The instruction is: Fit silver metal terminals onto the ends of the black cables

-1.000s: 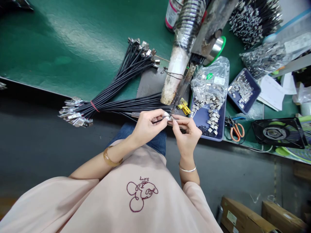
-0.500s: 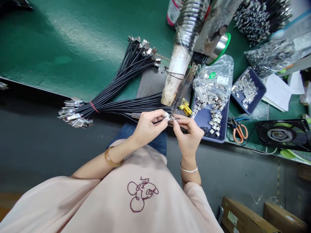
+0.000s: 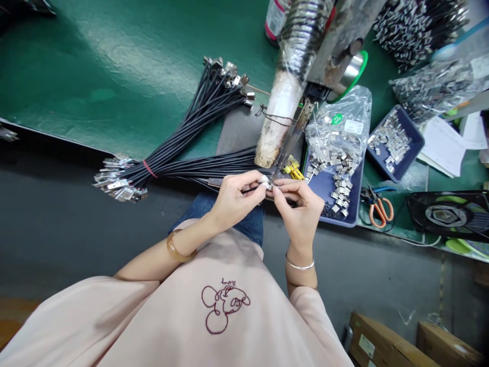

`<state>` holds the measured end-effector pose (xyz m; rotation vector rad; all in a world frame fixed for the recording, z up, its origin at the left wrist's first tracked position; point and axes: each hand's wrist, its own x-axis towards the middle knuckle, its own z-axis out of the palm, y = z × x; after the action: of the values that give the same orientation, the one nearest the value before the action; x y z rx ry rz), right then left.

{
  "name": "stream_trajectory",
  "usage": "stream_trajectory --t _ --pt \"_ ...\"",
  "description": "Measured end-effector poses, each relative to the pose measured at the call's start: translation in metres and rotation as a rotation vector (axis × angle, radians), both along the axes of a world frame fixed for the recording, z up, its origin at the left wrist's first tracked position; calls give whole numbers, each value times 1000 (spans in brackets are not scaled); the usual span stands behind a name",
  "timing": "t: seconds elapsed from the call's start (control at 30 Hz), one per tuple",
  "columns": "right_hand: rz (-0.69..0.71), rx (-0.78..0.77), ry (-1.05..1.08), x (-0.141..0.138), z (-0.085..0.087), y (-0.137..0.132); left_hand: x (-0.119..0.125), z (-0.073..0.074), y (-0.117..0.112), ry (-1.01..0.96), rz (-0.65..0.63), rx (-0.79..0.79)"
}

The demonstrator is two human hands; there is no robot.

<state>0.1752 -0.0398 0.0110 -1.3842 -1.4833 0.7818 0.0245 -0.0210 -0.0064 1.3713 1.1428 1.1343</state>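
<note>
My left hand point(image 3: 239, 198) pinches a black cable point(image 3: 250, 190) close to its end, with thumb and forefinger pressed together. Against that end my right hand point(image 3: 301, 206) pinches a small metal connector part point(image 3: 272, 187), mostly hidden by the fingertips. Both hands meet at the bench's near edge, under the tip of a white-wrapped duct point(image 3: 277, 120). Left of them lies a bundle of black cables point(image 3: 179, 135) tied with a red band point(image 3: 150, 168), metal connectors at its ends. A yellow clip-like piece point(image 3: 293, 168) rests just behind my right hand.
A blue tray point(image 3: 353, 204) with metal shells and a plastic bag point(image 3: 359, 109) stands at the right. Beyond it are a smaller blue tray point(image 3: 414, 148), orange-handled pliers point(image 3: 382, 211) and a black fan point(image 3: 446, 214). A soldering-type metal arm point(image 3: 330, 56) hangs overhead. Cardboard boxes point(image 3: 385, 341) sit on the floor.
The view has shifted slightly, so the bench things appear a little further right. Both hands keep their pinch at the cable end, with hardly any movement.
</note>
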Motion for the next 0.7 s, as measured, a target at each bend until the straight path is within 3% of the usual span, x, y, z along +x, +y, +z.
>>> stream_trajectory --t 0.17,0.57,0.63,0.7 --pt "30 -65 44 3 3 -1 -1 3 -1 9 -29 -39" --pt "16 -10 -116 4 2 -6 -2 1 -5 32 -49 -42" --pt "-78 104 -189 7 5 -16 -6 -1 -8 51 -117 -15" --pt "-249 339 -214 12 10 -27 -10 -3 -14 64 -226 -5"
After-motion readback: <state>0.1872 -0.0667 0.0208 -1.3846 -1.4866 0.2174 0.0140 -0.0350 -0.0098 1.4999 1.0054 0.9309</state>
